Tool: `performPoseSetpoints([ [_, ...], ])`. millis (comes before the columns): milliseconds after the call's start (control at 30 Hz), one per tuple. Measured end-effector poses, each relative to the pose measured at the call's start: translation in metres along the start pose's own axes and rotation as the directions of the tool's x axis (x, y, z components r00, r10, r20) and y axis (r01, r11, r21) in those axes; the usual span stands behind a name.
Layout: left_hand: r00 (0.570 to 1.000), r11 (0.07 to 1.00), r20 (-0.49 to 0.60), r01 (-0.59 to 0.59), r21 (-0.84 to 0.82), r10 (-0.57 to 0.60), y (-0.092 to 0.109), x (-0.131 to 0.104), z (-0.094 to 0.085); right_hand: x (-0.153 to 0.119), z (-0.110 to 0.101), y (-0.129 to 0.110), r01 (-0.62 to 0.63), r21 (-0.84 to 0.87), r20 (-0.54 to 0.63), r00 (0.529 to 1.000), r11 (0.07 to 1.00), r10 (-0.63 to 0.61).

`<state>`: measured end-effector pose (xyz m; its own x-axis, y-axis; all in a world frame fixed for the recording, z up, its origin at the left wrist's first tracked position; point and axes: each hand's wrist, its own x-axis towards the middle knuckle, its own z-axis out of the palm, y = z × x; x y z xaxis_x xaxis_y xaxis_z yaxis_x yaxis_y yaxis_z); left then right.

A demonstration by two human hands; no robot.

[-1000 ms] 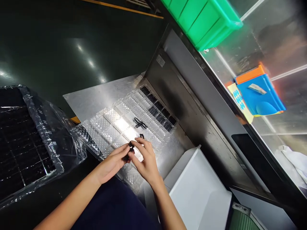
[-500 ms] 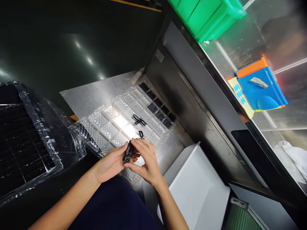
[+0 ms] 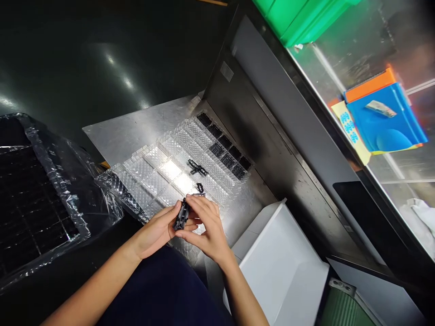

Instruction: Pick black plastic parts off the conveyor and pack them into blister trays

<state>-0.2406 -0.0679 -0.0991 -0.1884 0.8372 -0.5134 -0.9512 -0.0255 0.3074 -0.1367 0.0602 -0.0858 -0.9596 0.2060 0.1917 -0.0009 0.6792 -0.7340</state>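
Both of my hands hold a small stack of black slotted parts [image 3: 181, 215] above the near edge of a clear plastic tray [image 3: 149, 158]. My left hand [image 3: 158, 233] grips it from the left, with the thumb along its upper side. From the right, my right hand [image 3: 207, 226] has its fingers and thumb on the two ends of the stack. Loose black parts [image 3: 197, 168] lie crossed on the tray, and a smaller black piece [image 3: 200, 187] lies just beyond my fingertips. Black parts [image 3: 224, 141] fill several compartments at the tray's far right.
A white bin [image 3: 272, 253] stands at the lower right. On the left is a plastic-wrapped stack of black trays [image 3: 30, 199]. A metal panel [image 3: 251, 108] rises beside the table; a green crate [image 3: 299, 18] and blue bin [image 3: 384, 120] are on the shelf.
The camera view has shifted slightly, so the shelf items appear farther right and higher. Both hands keep nearly the same hold on the black stack.
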Motion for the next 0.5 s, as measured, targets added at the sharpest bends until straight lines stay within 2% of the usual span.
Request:
performPoseSetpoints([
  [167, 0.999, 1.000, -0.034, 0.001, 0.010, -0.001, 0.000, -0.001, 0.003, -0.004, 0.004, 0.004, 0.025, -0.001, -0.076, 0.997, 1.000, -0.025],
  [267, 1.000, 0.998, -0.027, 0.000, 0.061, 0.002, 0.002, -0.001, 0.002, -0.005, 0.001, 0.003, 0.002, -0.027, -0.055, 0.999, 1.000, -0.004],
  [367, 1.000, 0.989, 0.024, 0.016, 0.150, -0.020, 0.005, -0.001, -0.003, -0.006, -0.004, 0.004, -0.019, -0.001, -0.007, 1.000, 1.000, 0.019],
  [433, 0.997, 0.978, 0.065, 0.030, 0.204, -0.045, 0.008, -0.001, -0.006, -0.006, -0.007, 0.010, -0.046, 0.056, 0.061, 0.997, 0.997, 0.042],
  [500, 0.995, 0.975, 0.079, 0.033, 0.219, -0.052, 0.010, -0.001, -0.010, -0.008, -0.008, 0.026, -0.147, 0.113, 0.065, 0.988, 0.983, 0.140],
])
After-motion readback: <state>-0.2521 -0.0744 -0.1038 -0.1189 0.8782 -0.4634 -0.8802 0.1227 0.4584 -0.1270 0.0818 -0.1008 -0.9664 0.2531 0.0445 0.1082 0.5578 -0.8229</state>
